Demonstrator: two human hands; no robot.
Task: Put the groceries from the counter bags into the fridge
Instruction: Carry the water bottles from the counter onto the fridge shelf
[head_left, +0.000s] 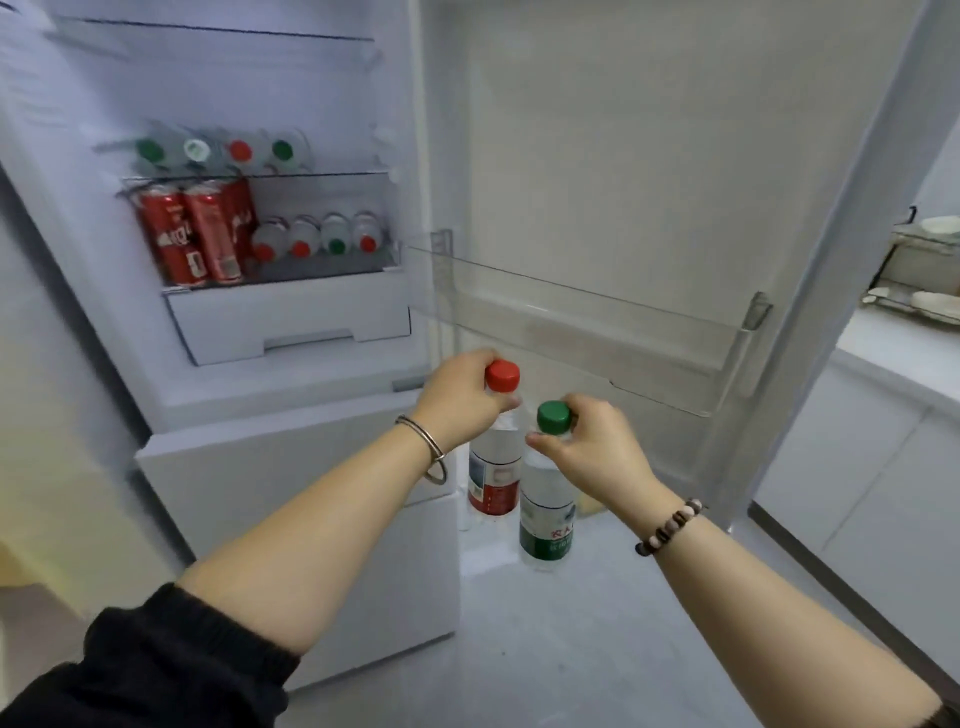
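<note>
Pale kitchen floor (571, 649) underfoot, fridge door swung wide. Forearms stretched forward, side by side. Left hand (460, 400) clasping red-capped bottle (493, 486) at the neck; right hand (592, 441) pinching green-capped bottle (546, 525) likewise. Held upright, just below clear door bin (597, 332), not yet shelved. Farther in, already stored: red cans (195, 234), lying bottles (311, 241). Counter bags out of view.

This is a home kitchen. An open fridge (218, 78) stands with its door (623, 156) swung to the right, a clear door bin (597, 325) fixed on it. Inside the fridge, shelves carry red cola cans (192, 234) and water bottles (317, 240) lying down. Right of the fridge runs a white counter (893, 356) bearing a dish rack (919, 270) with pale bowls (937, 224). White cabinet fronts (857, 493) sit below the counter.
</note>
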